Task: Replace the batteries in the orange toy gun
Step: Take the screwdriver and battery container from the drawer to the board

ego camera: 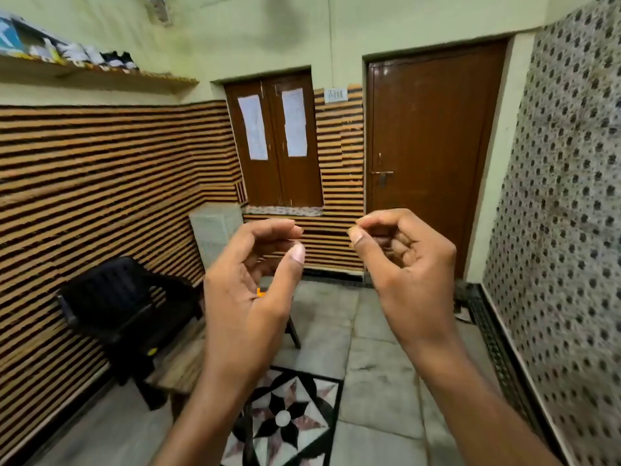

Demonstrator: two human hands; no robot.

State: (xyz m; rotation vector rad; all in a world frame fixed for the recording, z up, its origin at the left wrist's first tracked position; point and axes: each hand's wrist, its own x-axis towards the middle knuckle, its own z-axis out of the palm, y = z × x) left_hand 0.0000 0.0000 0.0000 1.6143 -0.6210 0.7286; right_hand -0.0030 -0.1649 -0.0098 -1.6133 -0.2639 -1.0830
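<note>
Two bare hands are raised in front of the camera, level with each other and a little apart, in a small room.

The left hand (248, 280) is seen with its fingers curved loosely and its thumb lifted towards the fingertips, a gap left between them; nothing is held in it. The right hand (403, 260) is seen with its fingers curled inwards and its thumb brought up against the forefinger. Something tiny may be pinched at that tip, but it cannot be told from this view.

A small scrap of orange (260, 292) is glimpsed just behind the left hand, in the opening below the thumb. It lies where a wooden bench (183, 364) runs beneath the left hand, but whether it is the toy gun cannot be told, since almost all of it is hidden.

A black plastic chair (124, 307) is set to the left of the left hand. Beyond both hands a shuttered brown window (275, 139) is seen, and above the right hand a closed brown door (433, 146). A patterned floor tile (285, 418) is laid below, between the two forearms.
</note>
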